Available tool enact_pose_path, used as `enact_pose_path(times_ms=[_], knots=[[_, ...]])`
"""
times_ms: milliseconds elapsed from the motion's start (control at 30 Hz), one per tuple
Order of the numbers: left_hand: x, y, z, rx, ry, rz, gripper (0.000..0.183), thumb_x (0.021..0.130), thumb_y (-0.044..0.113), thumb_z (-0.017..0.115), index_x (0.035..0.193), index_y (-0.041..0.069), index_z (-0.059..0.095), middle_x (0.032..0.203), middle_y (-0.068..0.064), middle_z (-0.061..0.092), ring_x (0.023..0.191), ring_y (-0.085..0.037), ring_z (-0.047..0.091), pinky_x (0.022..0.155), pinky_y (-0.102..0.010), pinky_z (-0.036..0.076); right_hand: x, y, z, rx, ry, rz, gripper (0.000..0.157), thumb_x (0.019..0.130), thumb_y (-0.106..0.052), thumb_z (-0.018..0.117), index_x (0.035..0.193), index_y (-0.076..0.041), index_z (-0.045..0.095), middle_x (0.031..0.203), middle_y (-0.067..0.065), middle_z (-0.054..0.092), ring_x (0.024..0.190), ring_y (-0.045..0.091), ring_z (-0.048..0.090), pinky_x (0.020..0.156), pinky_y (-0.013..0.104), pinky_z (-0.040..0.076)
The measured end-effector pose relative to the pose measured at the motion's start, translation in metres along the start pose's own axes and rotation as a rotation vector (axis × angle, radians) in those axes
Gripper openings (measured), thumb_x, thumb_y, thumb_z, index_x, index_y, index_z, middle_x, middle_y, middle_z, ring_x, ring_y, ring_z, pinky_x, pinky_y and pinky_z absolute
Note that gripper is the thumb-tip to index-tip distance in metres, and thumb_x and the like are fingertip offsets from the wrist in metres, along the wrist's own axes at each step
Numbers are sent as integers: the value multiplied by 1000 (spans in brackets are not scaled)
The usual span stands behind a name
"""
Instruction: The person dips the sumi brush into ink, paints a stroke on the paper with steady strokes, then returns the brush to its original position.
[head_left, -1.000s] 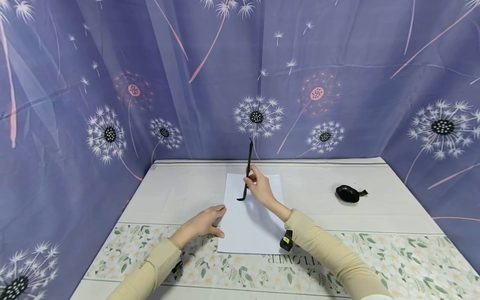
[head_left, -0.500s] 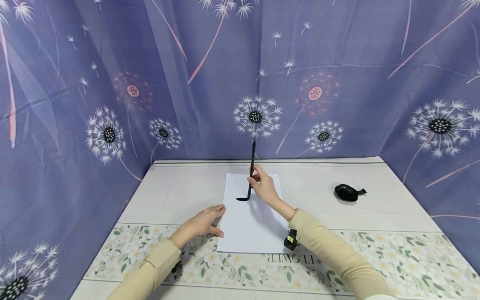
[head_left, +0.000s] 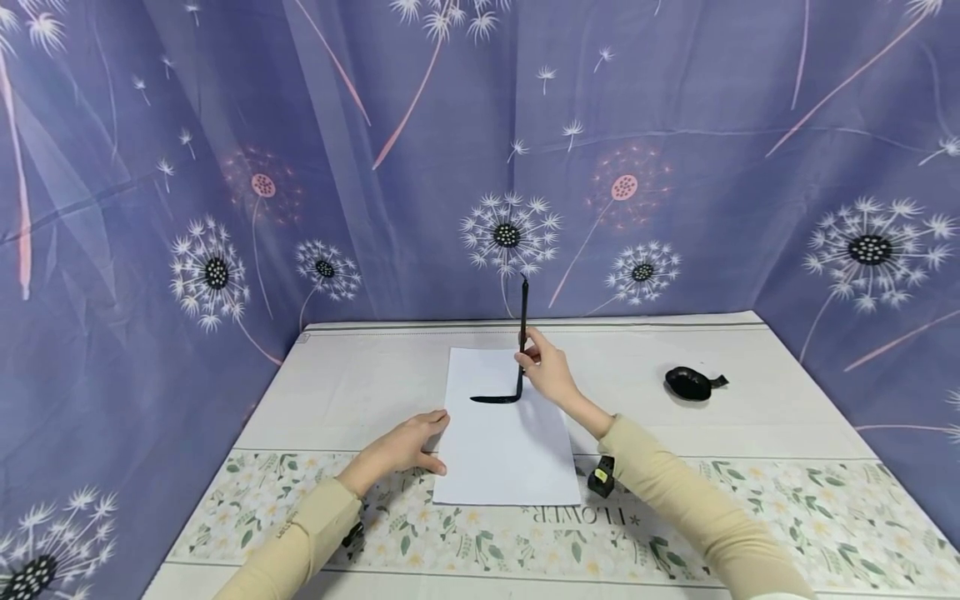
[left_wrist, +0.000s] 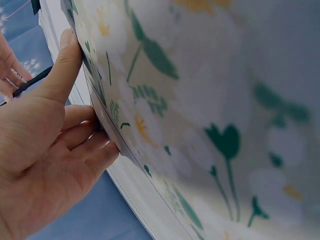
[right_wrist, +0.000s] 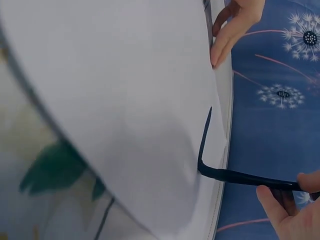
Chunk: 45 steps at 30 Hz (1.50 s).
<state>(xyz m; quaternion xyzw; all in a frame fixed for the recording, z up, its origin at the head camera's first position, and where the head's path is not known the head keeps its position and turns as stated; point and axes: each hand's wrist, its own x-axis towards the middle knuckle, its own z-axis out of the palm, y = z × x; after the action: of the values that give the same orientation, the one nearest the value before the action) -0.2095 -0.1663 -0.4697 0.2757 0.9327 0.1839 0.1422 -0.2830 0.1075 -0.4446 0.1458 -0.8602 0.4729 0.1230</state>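
My right hand (head_left: 549,373) pinches a black writing brush (head_left: 523,321) and holds it nearly upright. The brush's bent tip touches a white sheet of paper (head_left: 510,458). From the tip a black ink stroke (head_left: 491,400) runs leftward across the sheet's upper half. In the right wrist view the brush (right_wrist: 250,178) lies between thumb and fingers, its tip at one end of the stroke (right_wrist: 205,134). My left hand (head_left: 405,446) rests on the paper's left edge, fingers and thumb spread apart. The left wrist view shows this hand (left_wrist: 65,145) with its fingertips at the sheet's edge.
A small black dish (head_left: 688,383) with a short handle stands on the table at the right. A flowered band crosses the white tablecloth (head_left: 360,371). Purple curtains (head_left: 420,192) with dandelion prints close in the back and both sides.
My right hand has moved the brush to the right along the paper, and the black stroke has grown longer behind it. The left hand has stayed in place.
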Motion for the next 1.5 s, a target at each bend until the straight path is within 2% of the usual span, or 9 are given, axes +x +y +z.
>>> enact_pose_path(times_ms=[233,533,733,867,967,1067,1200,1367,1500], knots=[[0,0,-1,5,3,5,95,75,39,77,146,-7,34,154,-25,30,142,-39,32,116,-48,34,1,4,-13,-56,-14,-7,29,93,-5,61,122,-7,55,87,19,72,74,27,68,63,33,58],[1,0,1,-8,-6,-9,95,75,40,77,146,-6,34,155,-24,30,143,-39,32,116,-48,33,1,4,-20,-128,-45,-23,34,93,-6,61,126,-8,55,87,17,72,74,25,67,63,35,56],[1,0,2,-8,-5,-12,95,75,41,77,147,-6,34,155,-23,30,143,-38,32,117,-47,33,1,4,-24,-151,-55,-52,41,92,-4,61,132,-4,53,86,18,71,73,26,67,61,34,54],[1,1,2,-11,-4,-11,95,75,41,77,146,-6,34,155,-23,30,143,-38,31,117,-48,32,5,-2,-31,-177,-13,-109,37,90,-1,62,127,-3,56,83,17,71,72,25,66,59,30,53],[0,1,2,-10,-5,-13,96,75,41,77,146,-6,34,155,-23,30,143,-38,31,117,-48,32,10,-14,-43,-150,31,-139,29,90,0,62,118,-5,59,81,16,71,73,26,66,58,32,54],[0,1,1,-7,-8,-15,96,75,41,76,147,-6,33,155,-24,29,143,-38,31,117,-47,32,17,-28,-57,-89,76,-149,25,90,1,61,114,-6,59,82,18,70,76,30,68,63,38,57],[0,1,0,-8,-10,-15,95,76,39,77,147,-7,32,155,-24,29,143,-38,30,117,-47,32,24,-40,-75,59,144,-72,23,92,-2,61,114,-5,56,88,21,69,82,28,70,71,38,61],[-1,1,0,-2,-11,-18,95,75,39,77,147,-7,33,155,-24,29,143,-39,31,117,-48,32,28,-44,-91,464,197,61,19,96,-5,58,113,-8,51,86,8,65,79,13,67,74,32,62],[0,0,1,-4,-9,-29,96,75,40,77,147,-6,33,156,-23,29,144,-38,30,118,-47,31,28,-43,-99,767,212,150,17,97,-5,56,106,-17,48,81,0,61,76,12,66,76,32,62]])
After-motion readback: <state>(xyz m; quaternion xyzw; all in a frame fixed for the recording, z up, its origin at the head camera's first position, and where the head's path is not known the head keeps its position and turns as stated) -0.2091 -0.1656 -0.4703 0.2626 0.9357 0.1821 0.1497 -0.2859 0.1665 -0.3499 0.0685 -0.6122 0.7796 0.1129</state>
